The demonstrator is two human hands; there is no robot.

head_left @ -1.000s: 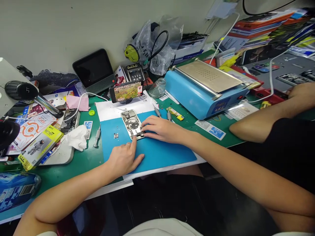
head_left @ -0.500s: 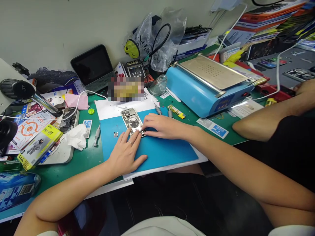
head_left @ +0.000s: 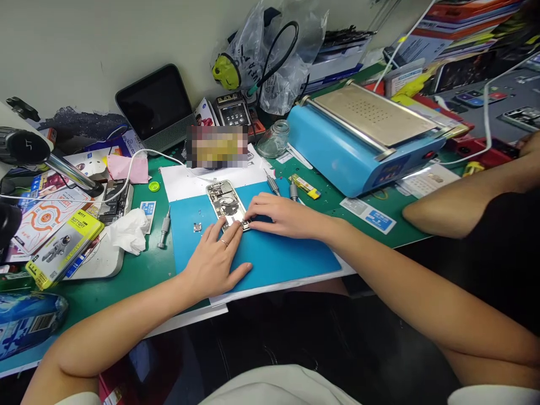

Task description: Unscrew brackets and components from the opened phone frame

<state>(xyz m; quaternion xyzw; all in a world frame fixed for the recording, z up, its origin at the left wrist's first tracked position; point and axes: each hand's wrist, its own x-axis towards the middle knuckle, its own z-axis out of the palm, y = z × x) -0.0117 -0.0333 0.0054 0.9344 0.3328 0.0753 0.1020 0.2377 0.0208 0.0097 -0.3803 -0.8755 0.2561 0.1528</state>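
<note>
An opened phone (head_left: 228,205) with its inner parts showing lies on a blue mat (head_left: 278,254). My left hand (head_left: 217,256) has its fingers spread, and the fingertips rest on the phone's near end. From the right, my right hand (head_left: 274,215) reaches the same end with its thumb and fingers pinched together at the edge; what they hold, if anything, is too small to make out. Left of the phone sits a small metal part (head_left: 197,226). Beyond my right hand stand a screwdriver (head_left: 272,183) and another one (head_left: 293,190).
A blue machine (head_left: 358,140) with a metal plate stands at the right, near another person's arm (head_left: 459,197). At the left are a screwdriver (head_left: 164,229), crumpled tissue (head_left: 130,230), a battery box (head_left: 65,247) and a lamp arm (head_left: 70,169). Behind are a glass jar (head_left: 274,139) and a dark screen (head_left: 154,101).
The camera view has shifted slightly, so the machine sits further right in the picture. Both hands stay at the phone's near end with nearly the same pose.
</note>
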